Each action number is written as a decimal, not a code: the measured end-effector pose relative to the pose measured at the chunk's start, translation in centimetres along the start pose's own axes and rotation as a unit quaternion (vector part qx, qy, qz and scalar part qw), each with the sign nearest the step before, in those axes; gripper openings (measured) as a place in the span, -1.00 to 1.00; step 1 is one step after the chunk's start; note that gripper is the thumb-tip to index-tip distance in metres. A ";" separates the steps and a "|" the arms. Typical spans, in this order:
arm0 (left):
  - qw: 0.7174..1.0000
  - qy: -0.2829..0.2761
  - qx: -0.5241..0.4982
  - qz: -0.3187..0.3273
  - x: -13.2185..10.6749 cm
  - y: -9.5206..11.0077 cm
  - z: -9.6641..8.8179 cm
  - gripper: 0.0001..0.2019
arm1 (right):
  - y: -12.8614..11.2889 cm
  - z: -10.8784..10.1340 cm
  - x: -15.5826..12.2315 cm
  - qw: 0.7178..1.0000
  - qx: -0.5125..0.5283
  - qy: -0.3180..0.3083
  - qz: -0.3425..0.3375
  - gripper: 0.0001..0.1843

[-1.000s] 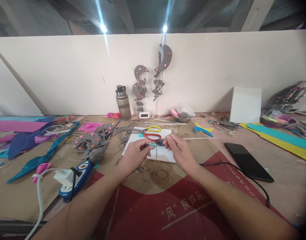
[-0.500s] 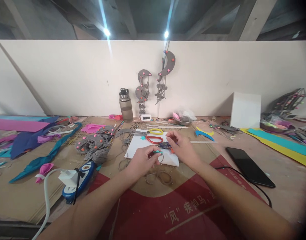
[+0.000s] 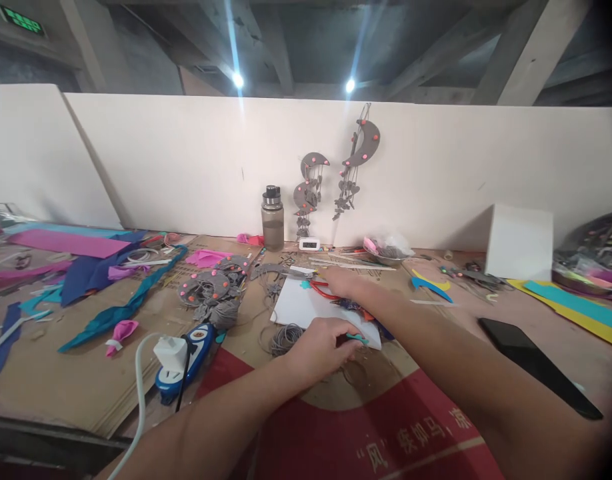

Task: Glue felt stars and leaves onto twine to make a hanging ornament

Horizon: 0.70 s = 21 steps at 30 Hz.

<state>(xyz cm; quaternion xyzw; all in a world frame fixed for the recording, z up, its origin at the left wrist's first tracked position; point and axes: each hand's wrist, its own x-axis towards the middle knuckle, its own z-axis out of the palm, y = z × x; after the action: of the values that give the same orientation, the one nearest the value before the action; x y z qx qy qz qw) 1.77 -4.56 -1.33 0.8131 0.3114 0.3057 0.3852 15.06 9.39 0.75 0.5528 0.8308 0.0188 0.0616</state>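
My left hand (image 3: 320,348) is closed in a pinch on a small teal piece (image 3: 355,338) at the near edge of a white board (image 3: 299,307). A bundle of grey cord (image 3: 285,338) lies just left of that hand. My right hand (image 3: 342,283) reaches forward across the board, its fingers at the red-handled scissors (image 3: 320,288); the yellow-handled pair is covered by it. Whether those fingers grip anything is unclear. A dark blue and red strip (image 3: 353,307) lies on the board under my right forearm.
A blue glue gun (image 3: 183,360) with a white plug (image 3: 169,349) sits at left. Grey moon-shaped hangings (image 3: 211,288) and coloured foam sheets (image 3: 96,273) fill the left. A bottle (image 3: 273,223), small clock (image 3: 309,244), white box (image 3: 520,243) and black phone (image 3: 533,365) stand around.
My right hand has left the piece and stretched forward to the scissors. My left hand stays low with the teal piece. The camera view has turned left.
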 end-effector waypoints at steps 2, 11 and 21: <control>1.000 0.003 0.008 0.006 0.0 0.1 -0.1 -0.84 | 0.2 0.3 0.4 1.000 -0.012 -0.003 -0.019 -0.45; 0.998 0.007 0.045 0.037 0.5 -0.7 0.0 -0.86 | 1.1 -2.1 0.5 0.992 -0.089 0.086 -0.003 -0.20; 0.999 0.039 0.016 0.021 0.7 -1.4 -0.1 -0.85 | 1.9 -3.3 -6.6 0.969 0.004 0.248 -0.017 -0.35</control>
<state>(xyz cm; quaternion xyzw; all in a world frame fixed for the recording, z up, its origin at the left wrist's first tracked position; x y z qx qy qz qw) 1.67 -3.28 -2.26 0.8128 0.3140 0.3404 0.3535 18.94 4.21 4.79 0.5168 0.8295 0.1510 -0.1482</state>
